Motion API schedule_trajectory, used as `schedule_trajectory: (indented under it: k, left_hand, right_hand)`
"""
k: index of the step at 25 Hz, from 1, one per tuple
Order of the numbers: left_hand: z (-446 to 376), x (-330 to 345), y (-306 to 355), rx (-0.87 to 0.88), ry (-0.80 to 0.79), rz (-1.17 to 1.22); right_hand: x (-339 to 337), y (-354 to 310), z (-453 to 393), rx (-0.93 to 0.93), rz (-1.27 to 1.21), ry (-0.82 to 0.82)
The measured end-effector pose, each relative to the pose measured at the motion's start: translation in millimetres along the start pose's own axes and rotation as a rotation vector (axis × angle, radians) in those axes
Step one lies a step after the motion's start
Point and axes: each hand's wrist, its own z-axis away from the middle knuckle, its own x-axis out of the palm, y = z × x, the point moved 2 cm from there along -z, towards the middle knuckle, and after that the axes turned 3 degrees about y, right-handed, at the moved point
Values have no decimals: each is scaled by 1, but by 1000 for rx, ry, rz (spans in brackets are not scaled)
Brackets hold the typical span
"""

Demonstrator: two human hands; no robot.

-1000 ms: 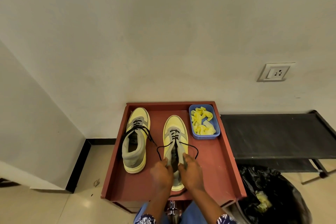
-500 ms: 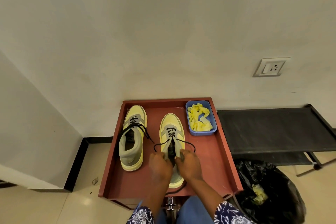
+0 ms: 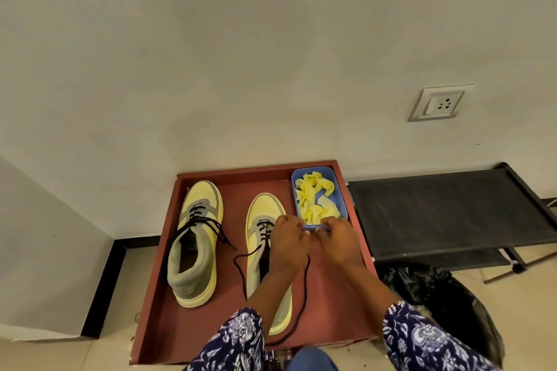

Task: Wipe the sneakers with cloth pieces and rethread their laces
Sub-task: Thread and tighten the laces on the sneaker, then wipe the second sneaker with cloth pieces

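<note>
Two yellow-and-grey sneakers stand toes toward the wall on a red tray (image 3: 331, 316). The left sneaker (image 3: 196, 250) has its black lace through the eyelets with loose ends. On the right sneaker (image 3: 265, 208) the lace (image 3: 305, 286) hangs loose on both sides. A blue container (image 3: 342, 199) of yellow cloth pieces (image 3: 313, 199) sits in the tray's far right corner. My left hand (image 3: 287, 242) curls its fingers over the container's near rim onto a cloth piece. My right hand (image 3: 339, 242) pinches that near rim.
A wall stands right behind the tray, with a socket (image 3: 440, 102) at the right. A black rack (image 3: 437, 208) adjoins the tray's right side, and a black bag (image 3: 437, 295) lies on the floor under it. Tiled floor shows to the left.
Both hands have let go of the right sneaker's lace and moved forward and right to the blue container's near rim. The lace ends now hang loose.
</note>
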Motion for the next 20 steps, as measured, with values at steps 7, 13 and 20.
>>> schedule_trajectory:
  k: [7, 13, 20]
  left_hand:
    - [-40, 44, 5, -26, -196, -3]
    - [-47, 61, 2, -14, -287, -10]
    - [-50, 51, -8, -127, -285, 48]
  right_hand:
    - [-15, 18, -59, 58, 170, -37]
    - [0, 17, -83, 107, 352, -160]
    - [0, 19, -83, 141, 285, -85]
